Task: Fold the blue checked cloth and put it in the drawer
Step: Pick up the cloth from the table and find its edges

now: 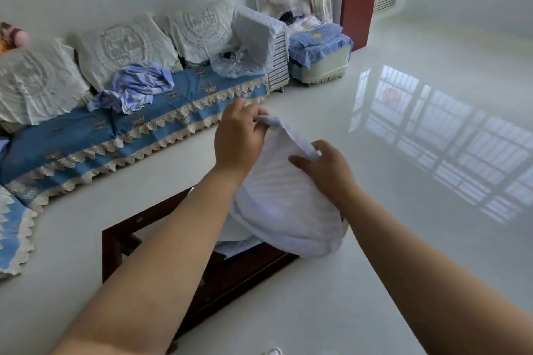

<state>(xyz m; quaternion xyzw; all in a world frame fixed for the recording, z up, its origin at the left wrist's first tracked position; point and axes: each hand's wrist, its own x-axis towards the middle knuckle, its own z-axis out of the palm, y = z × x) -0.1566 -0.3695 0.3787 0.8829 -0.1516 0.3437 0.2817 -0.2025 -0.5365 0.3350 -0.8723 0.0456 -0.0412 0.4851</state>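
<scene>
Well, I can read no writing anywhere. I see the cloth as pale, soft and finely ribbed, hanging in a rounded bundle over the dark wooden drawer on the glossy floor. My left hand pinches its top corner, arm stretched forward; my right hand grips the upper edge, fingers curled into the fabric.

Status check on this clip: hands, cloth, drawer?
Left hand pinching cloth corner; right hand gripping its upper edge. Cloth bunched, held above open drawer. Not yet folded flat. Nothing blocking.
</scene>
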